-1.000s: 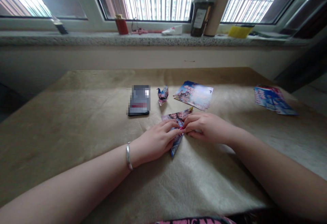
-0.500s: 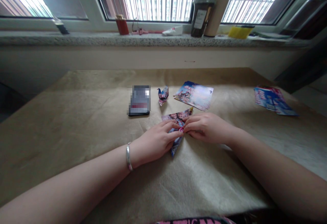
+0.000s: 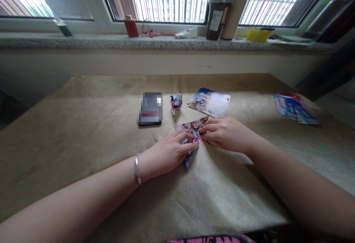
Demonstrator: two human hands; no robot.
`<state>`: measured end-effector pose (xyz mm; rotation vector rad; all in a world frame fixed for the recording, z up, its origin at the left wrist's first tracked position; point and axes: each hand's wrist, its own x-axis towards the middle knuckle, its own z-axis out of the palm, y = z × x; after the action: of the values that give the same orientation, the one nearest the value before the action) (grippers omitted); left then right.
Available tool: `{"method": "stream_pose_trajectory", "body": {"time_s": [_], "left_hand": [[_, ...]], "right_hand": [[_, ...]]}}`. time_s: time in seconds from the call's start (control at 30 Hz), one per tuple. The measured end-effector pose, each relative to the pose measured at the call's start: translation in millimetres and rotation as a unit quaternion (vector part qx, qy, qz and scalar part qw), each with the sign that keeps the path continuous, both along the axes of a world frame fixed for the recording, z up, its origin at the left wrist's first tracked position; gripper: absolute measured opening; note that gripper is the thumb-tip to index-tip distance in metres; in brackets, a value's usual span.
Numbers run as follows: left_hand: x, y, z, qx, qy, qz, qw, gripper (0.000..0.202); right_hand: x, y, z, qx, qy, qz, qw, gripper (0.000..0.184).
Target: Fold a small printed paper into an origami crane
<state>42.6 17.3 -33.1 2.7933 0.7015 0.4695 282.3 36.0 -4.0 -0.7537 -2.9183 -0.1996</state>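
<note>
A folded sheet of printed paper (image 3: 192,125) lies on the table, creased into a roughly triangular shape with a yellow tip at its upper right. My left hand (image 3: 169,152) rests across its left side, fingers stretched out and pressing it down. The fingers of my right hand (image 3: 226,134) are together, their tips closed on the paper's right edge; the thumb is mostly hidden. Beyond my hands stands a small folded paper crane (image 3: 176,103) with a blue head and neck.
A phone-like dark device (image 3: 150,109), its screen blurred, lies left of the crane. To the right is a stack of printed square sheets (image 3: 212,102); more printed sheets (image 3: 296,108) lie farther right. Jars and small items line the stone windowsill (image 3: 163,43) behind the table.
My right fingers have shifted slightly and flattened along the paper's edge, showing more of its red and white print. My left hand stays in place on the paper.
</note>
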Motion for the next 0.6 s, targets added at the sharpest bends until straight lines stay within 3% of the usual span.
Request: {"method": "stream_pose_trajectory", "body": {"time_s": [0.27,0.6], "left_hand": [[-0.4,-0.8,0.9,0.001,0.008,-0.004,1.000,0.032],[-2.1,-3.3,3.4,0.002,0.019,-0.009,1.000,0.032]], "right_hand": [[5.4,4.8,-2.5,0.001,0.019,-0.012,1.000,0.023],[19.4,16.3,-11.5,0.030,0.018,-0.123,0.992,0.023]]}}
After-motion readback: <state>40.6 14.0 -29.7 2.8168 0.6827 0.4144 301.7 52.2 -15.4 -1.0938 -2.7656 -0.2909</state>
